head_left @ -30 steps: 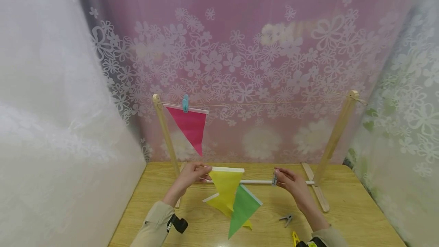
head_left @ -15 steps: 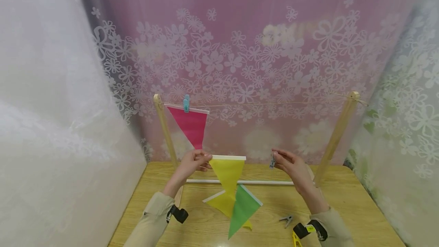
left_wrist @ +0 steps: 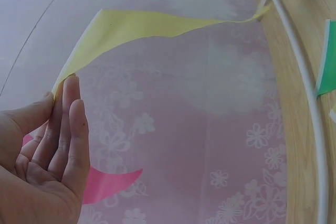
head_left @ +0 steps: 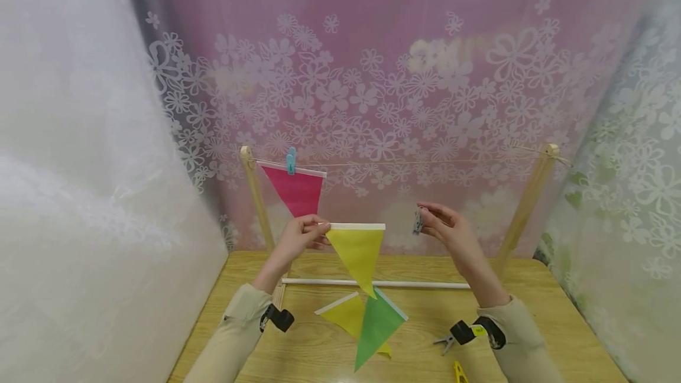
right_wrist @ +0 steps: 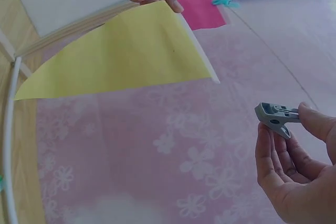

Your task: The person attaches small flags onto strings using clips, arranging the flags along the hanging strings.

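Observation:
My left hand point(head_left: 300, 240) pinches the upper left corner of a yellow pennant point(head_left: 355, 248), which hangs point down with its white top band level. In the left wrist view, thumb and fingertips meet on that band. A grey clothespin point(right_wrist: 278, 115) is held between thumb and fingers of my right hand point(head_left: 452, 230), right of the pennant and apart from it. Above and behind runs a thin string point(head_left: 404, 162). A pink pennant point(head_left: 298, 191) hangs from its left end by a light blue clothespin point(head_left: 291, 161), its lower tip hidden behind my left hand.
The string spans two wooden posts point(head_left: 524, 208), joined low down by a white rod point(head_left: 415, 284). On the wooden table point(head_left: 298, 347) lie a green pennant point(head_left: 376, 327), another yellow pennant point(head_left: 343, 314), a grey clothespin point(head_left: 446, 343) and a yellow clothespin point(head_left: 460, 373). Flowered curtains surround the table.
Both hands have risen from near the rod toward the string, carrying the yellow pennant and the grey clothespin. The right hand has also shifted slightly left.

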`<state>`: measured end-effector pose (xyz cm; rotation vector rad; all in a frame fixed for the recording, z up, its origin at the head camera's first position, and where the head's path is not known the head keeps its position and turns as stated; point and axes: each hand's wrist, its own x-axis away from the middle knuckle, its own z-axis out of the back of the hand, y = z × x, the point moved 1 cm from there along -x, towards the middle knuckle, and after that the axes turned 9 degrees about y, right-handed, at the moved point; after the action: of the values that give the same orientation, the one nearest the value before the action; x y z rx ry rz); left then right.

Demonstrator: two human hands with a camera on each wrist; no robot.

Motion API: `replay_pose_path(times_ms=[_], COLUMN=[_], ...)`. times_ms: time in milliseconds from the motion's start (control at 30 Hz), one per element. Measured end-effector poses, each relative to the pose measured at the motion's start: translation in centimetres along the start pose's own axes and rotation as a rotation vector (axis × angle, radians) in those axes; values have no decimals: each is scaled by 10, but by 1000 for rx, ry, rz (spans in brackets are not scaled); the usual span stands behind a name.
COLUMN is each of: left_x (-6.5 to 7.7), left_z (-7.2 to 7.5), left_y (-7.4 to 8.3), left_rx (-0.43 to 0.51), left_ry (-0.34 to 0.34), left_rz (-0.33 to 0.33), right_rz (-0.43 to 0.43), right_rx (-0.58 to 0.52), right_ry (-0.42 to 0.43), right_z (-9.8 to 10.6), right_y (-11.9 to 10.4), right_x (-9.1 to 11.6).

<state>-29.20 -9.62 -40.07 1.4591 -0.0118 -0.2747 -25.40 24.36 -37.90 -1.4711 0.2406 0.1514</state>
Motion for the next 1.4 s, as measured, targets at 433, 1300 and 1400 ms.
replay_pose_path(times_ms=[433, 1300, 1400], left_x=[-12, -34, -36], left_z=[6, -4, -6], left_y=[21, 56, 60], left_rx=[56, 93, 76], left_ry=[110, 171, 171], left_rz=[-75, -151, -163], right_rz=[57, 221, 231], right_rx=[-73, -21, 18], right_ry=[3, 16, 14], right_z=[-9, -36, -40], right_y=[-46, -131, -134], right_x=[-19, -81, -89])
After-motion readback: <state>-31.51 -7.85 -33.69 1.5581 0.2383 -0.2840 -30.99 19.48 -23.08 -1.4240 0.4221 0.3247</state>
